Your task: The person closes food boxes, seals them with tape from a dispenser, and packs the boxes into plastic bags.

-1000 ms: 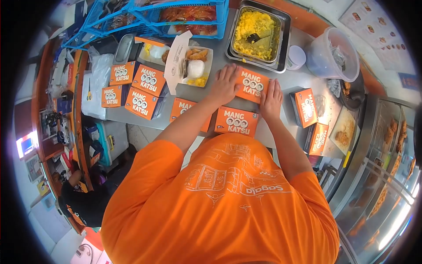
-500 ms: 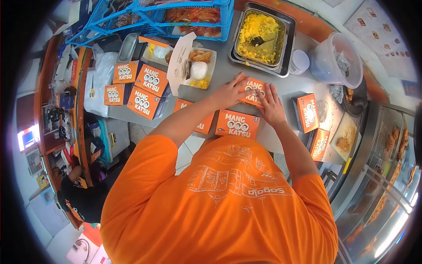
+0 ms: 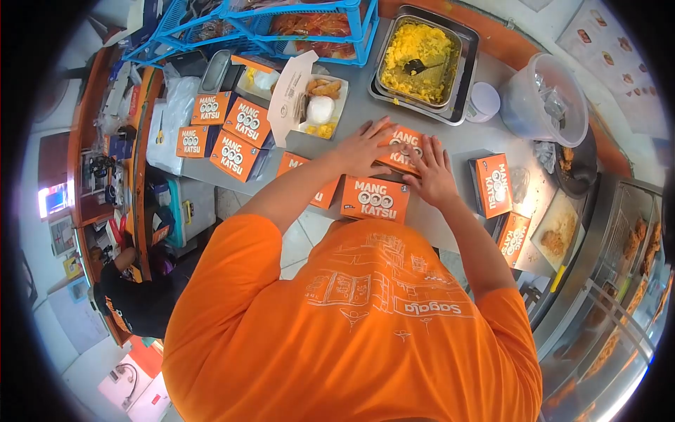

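Note:
An orange takeout box (image 3: pixel 401 149) printed "Mang Katsu" sits closed on the steel table between my hands. My left hand (image 3: pixel 362 151) lies along its left side, fingers stretched onto the lid and thumb at the near edge. From the right, my right hand (image 3: pixel 437 176) touches the lid with extended fingers, its thumb apart. Just nearer to me stands another closed box (image 3: pixel 374 199), and a further one (image 3: pixel 309 179) is partly covered by my left forearm. An open box (image 3: pixel 323 109) with rice, fried pieces and yellow food is beyond my left hand.
Several closed boxes (image 3: pixel 235 155) are grouped at the left; two more (image 3: pixel 492 184) stand at the right. A metal tray of yellow food (image 3: pixel 420 60) with a dark utensil, a clear bucket (image 3: pixel 545 98) and a blue basket (image 3: pixel 309 24) line the back. A person's dark sleeve (image 3: pixel 133 299) shows at lower left.
My fingers have shifted slightly on the box, and both thumbs now show at its near side. The whole view has tilted a little; the boxes stay put.

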`<state>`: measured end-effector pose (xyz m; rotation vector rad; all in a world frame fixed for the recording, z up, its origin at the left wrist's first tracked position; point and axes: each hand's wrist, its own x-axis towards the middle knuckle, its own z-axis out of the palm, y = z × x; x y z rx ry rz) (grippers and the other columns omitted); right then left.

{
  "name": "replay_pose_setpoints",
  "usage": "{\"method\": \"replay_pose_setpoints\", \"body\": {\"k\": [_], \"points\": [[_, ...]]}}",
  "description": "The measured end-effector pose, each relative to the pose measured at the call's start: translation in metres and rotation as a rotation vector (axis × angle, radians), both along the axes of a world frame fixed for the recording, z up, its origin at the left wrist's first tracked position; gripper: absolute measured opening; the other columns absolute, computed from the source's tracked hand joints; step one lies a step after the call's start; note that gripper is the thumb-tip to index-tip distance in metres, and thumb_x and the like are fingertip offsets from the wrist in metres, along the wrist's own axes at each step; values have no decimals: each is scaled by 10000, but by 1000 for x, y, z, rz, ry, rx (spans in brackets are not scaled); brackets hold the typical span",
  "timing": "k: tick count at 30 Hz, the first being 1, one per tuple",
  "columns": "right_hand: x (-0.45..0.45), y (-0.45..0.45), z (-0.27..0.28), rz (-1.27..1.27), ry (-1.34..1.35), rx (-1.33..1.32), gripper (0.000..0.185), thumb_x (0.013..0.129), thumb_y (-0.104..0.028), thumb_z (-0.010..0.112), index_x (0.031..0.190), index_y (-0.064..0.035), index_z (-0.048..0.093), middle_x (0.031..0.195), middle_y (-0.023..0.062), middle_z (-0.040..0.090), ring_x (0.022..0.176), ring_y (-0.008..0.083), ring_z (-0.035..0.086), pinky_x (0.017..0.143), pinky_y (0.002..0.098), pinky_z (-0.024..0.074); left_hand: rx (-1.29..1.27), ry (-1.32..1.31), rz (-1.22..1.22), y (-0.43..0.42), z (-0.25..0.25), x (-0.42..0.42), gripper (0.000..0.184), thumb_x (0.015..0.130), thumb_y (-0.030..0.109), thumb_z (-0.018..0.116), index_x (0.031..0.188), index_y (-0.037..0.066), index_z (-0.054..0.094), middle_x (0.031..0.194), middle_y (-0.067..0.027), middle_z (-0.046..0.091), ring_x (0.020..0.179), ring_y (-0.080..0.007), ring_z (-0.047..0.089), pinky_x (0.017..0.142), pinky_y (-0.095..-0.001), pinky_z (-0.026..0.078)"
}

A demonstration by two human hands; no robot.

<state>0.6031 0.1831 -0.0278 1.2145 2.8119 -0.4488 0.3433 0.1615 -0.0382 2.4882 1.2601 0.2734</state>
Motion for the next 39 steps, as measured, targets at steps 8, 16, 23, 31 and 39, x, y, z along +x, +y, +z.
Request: {"method": "replay_pose_setpoints", "body": {"k": [8,16,23,31,39], "points": [[2,2,-17,71,-37,115,663,960,-535,488,1546,-338,248,1630,88,150,1496,385,92,1133,593,295,60,356,141,-19,19,25,642,903,435,633,1486,306,397,1598,-107,239,1490,-347,139,1165,-591,220],[11,7,-30,191,119,93,571,995,-463,453,1525,-296,320,1596,76,250,1480,425,119,1122,532,356,-39,257,286,-35,7,33,652,923,370,625,1511,329,346,1613,-96,217,1490,-361,152,1140,-515,317],[10,8,2,218,-74,29,628,992,-424,489,1552,-303,234,1645,14,105,1494,405,55,1116,614,322,-86,227,312,-38,7,37,726,910,266,659,1531,350,292,1621,-114,187,1492,-370,139,1149,-514,312],[32,-14,-27,33,-7,113,638,978,-317,536,1548,-277,252,1642,40,121,1488,430,60,1149,618,235,30,2,966,-16,15,-2,628,840,208,634,1437,143,449,1401,-155,471,1297,-354,423,1046,-507,364],[48,-70,-12,-339,-122,167,713,920,-294,626,1541,-252,279,1627,86,189,1483,445,108,1150,652,136,39,100,692,-35,-3,-52,191,818,111,594,971,99,707,1015,-76,642,1056,-276,556,920,-423,403]]}}
